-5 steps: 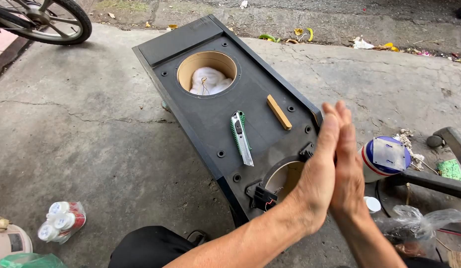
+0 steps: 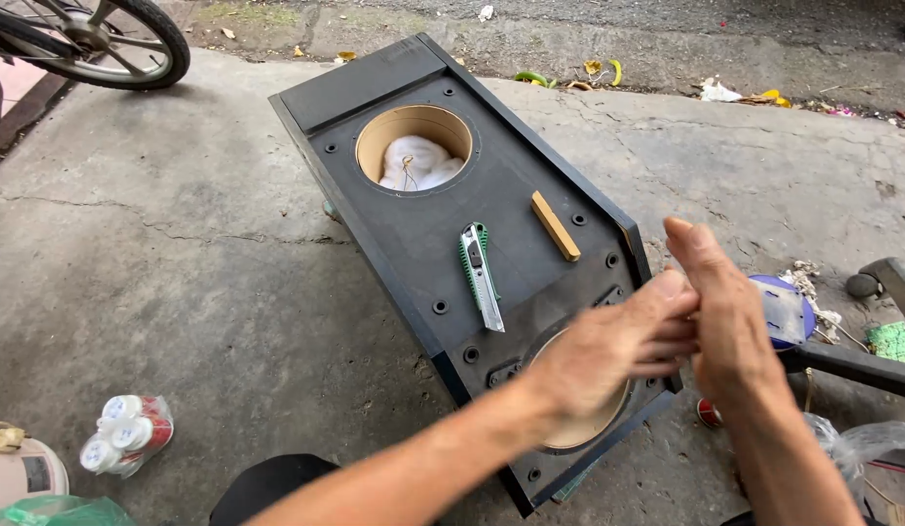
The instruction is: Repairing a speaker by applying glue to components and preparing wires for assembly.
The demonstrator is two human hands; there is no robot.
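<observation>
Head view shows, nearest the camera, the left hand (image 2: 608,356) and the right hand (image 2: 730,326) meeting palm to palm above the near end of a black speaker cabinet (image 2: 414,239) that lies flat on the concrete floor (image 2: 170,282); both hands are open with fingers stretched, gripping nothing, and the left one is blurred, so whether the palms press or only brush cannot be told. The rubbing looks like clearing dust or glue off the palms, and it is best done clear of the lower round opening (image 2: 581,429), so that no grit drops inside, and well away from the blade end of the utility knife (image 2: 481,275). Just beyond the hands, on the panel, lie one green and silver utility knife and one small wooden stick (image 2: 555,226), apart from each other. The cabinet has two round openings; the far opening (image 2: 414,148) shows white wadding inside. Beside the right hand sits one blue roll of tape (image 2: 789,310). At the lower left lies one pack of small white-capped bottles (image 2: 123,433). Farthest off, one bicycle wheel (image 2: 112,39) stands at the upper left.
</observation>
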